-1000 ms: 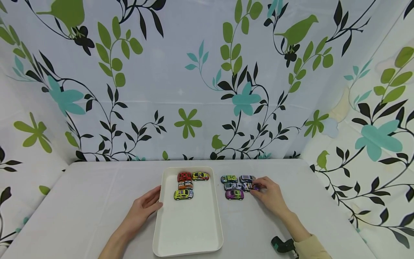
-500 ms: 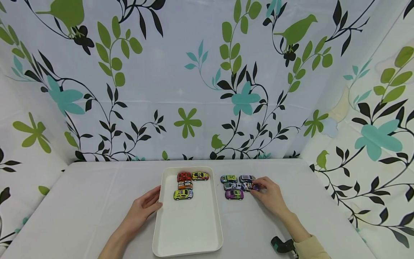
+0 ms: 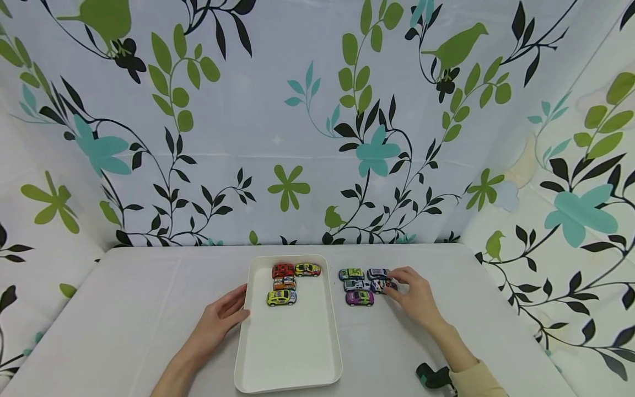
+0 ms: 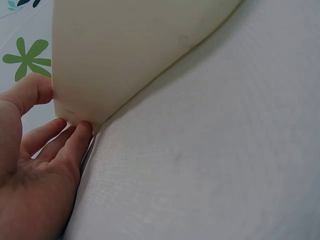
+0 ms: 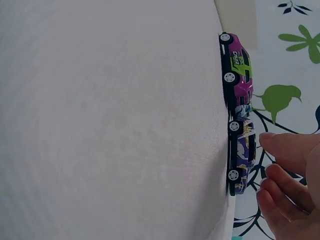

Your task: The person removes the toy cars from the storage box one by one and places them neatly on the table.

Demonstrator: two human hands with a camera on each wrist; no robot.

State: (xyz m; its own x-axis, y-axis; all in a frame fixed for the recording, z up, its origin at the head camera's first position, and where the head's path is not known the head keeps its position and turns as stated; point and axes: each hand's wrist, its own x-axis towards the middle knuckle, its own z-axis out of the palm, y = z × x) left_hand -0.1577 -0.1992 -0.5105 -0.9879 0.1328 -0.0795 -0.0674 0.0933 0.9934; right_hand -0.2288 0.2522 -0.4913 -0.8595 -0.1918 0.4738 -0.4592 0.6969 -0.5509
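My left hand (image 3: 220, 315) holds the left edge of a white tray (image 3: 288, 353); in the left wrist view its thumb lies at the rim and its fingertips against the outer wall. Inside the tray are a red toy car (image 3: 283, 270), a yellow one (image 3: 307, 269), an orange one (image 3: 285, 283) and a yellow-green one (image 3: 281, 298). My right hand (image 3: 415, 295) hovers at a purple-and-white toy car (image 5: 243, 150) right of the tray, thumb and fingers relaxed and a small gap showing in the right wrist view. Behind that car sits a silver-purple car (image 3: 378, 273), close to the fingertips.
Beside the right-hand cars stand a green toy car (image 3: 351, 274), a silver one (image 3: 356, 285) and a magenta one (image 3: 359, 298), close together. A black device (image 3: 432, 377) lies by the right sleeve (image 3: 478, 380). Patterned cloth (image 3: 223, 121) backs the white table (image 3: 124, 309).
My right hand has lifted slightly and its fingers have moved back toward the rear car, uncovering more of the purple-and-white car. The left hand and the tray stay put.
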